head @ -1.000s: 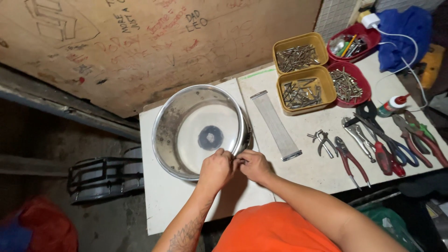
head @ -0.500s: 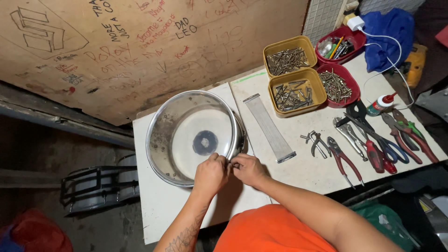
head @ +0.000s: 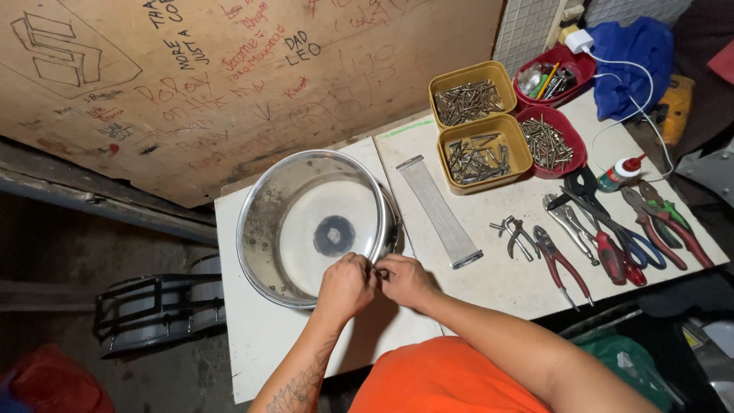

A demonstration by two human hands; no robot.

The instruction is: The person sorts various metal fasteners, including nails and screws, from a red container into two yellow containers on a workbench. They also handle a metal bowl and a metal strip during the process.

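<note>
Left hand (head: 345, 284) and right hand (head: 405, 279) pinched shut on drum shell (head: 264, 229) rim at 6 o'clock, steadying it on bench (head: 497, 264).

Small glue bottle (head: 618, 174), red cap, green label, at table's (head: 489, 306) right, by pliers (head: 563, 264)

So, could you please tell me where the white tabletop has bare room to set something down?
Bare tabletop lies below the round metal drum shell, left of the left hand. It is crowded among the red-handled pliers and yellow screw trays.
</note>
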